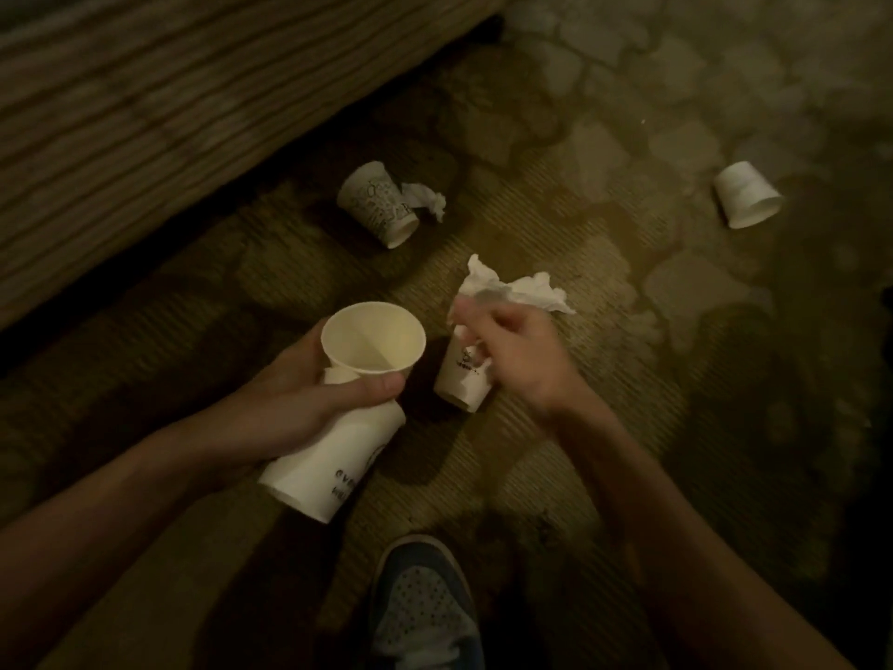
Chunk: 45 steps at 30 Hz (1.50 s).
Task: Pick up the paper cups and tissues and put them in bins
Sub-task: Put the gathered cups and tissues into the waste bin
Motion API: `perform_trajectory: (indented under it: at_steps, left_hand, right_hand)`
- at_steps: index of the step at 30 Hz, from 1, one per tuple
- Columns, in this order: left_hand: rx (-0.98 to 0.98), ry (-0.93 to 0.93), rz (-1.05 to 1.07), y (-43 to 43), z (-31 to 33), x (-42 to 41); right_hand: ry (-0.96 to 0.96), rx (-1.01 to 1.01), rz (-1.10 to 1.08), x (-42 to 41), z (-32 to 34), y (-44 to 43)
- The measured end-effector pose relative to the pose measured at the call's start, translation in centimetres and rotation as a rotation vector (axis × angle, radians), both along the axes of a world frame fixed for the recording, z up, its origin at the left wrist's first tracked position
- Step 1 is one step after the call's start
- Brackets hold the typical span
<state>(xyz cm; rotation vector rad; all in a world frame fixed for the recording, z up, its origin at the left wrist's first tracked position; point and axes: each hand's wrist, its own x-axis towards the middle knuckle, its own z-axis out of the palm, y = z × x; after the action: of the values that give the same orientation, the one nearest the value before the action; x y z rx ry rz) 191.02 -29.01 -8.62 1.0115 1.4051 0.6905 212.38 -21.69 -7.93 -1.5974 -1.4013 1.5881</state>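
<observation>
Your left hand (309, 403) is full. Its fingers and thumb wrap two paper cups at once: an upright cup (374, 340), mouth up and apparently empty, and a lettered cup (333, 464) slanting down out of your palm, base lowest. A white scrap shows between them; what it is cannot be made out.

Your right hand (512, 360) is blurred, with the fingers curled round a crumpled tissue (512, 287) that fans out past your knuckles. A small cup (461, 379) sits right under those fingers, touching them. Whether you have lifted it or it lies on the ground (604, 452) cannot be told.

The likely trouble is overloading. The lettered cup is pinned mostly by your thumb, so it could slide out if you shift that grip to take more. The tissue is loose and light, and may slip free if you try to clamp the small cup with the same fingers.

Beyond your left hand, a patterned cup (377, 207) lies on its side with a second tissue (427, 198) against it, near a slatted wooden wall (145, 113). Well off past your right hand lies a plain cup (746, 195), also tipped over. Your shoe (425, 606) is below both hands. No bin shows here.

The cups look thin, white and undented; the tissues are wrinkled and dry-looking.
</observation>
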Motion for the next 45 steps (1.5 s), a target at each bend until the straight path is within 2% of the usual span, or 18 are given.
perform_trajectory:
  at_steps: [2, 4, 6, 14, 17, 21, 25, 29, 32, 36, 40, 43, 45]
  left_hand:
    - [-0.016, -0.010, 0.021, 0.3, 0.3, 0.0]
    - [-0.027, -0.038, 0.021, 0.3, 0.4, 0.1]
    - [-0.034, -0.052, 0.018, 0.2, 0.6, 0.4]
    - [-0.044, -0.080, -0.002, -0.6, 1.0, 0.0]
    - [-0.053, -0.092, 0.025, -0.9, 1.0, -0.7]
    - [-0.042, -0.087, 0.048, -1.1, 2.7, -2.9]
    - [0.066, -0.046, 0.089, -1.0, 9.4, -7.0]
    - [0.206, 0.045, 0.199, -3.3, 19.8, -12.6]
    - [0.343, 0.148, 0.282, -8.1, 28.2, -16.4]
    - [0.495, 0.323, 0.469, -19.1, 36.9, -19.0]
    - [0.492, 0.466, 0.635, -33.2, 40.9, -18.3]
    - [0.445, 0.474, 0.834, -43.3, 40.5, -16.2]
    - [0.383, 0.489, 0.961, -49.6, 39.2, -14.3]
  right_hand:
    - [-0.232, 0.107, -0.153, 1.5, -0.9, 0.1]
    - [-0.436, 0.046, -0.181, 2.6, -2.5, -0.4]
    - [-0.500, -0.036, -0.138, 2.7, -4.4, -1.3]
    - [-0.202, -0.096, -0.181, 2.2, -6.8, -2.5]
    - [-0.116, -0.081, -0.198, 1.9, -6.1, -3.2]
    - [0.098, -0.103, -0.127, -0.1, -2.9, -3.3]
    - [0.196, 0.036, 0.081, -4.9, 4.3, -1.8]
    - [0.247, 0.256, 0.300, -11.9, 15.2, -0.2]
    - [0.314, 0.408, 0.512, -17.1, 24.0, -1.4]
    - [0.386, 0.620, 0.830, -22.8, 33.2, -7.9]
    - [0.459, 0.676, 1.094, -26.7, 37.3, -17.5]
    - [0.469, 0.609, 1.209, -29.8, 36.9, -25.9]
    - [0.470, 0.572, 1.368, -31.1, 35.4, -31.9]
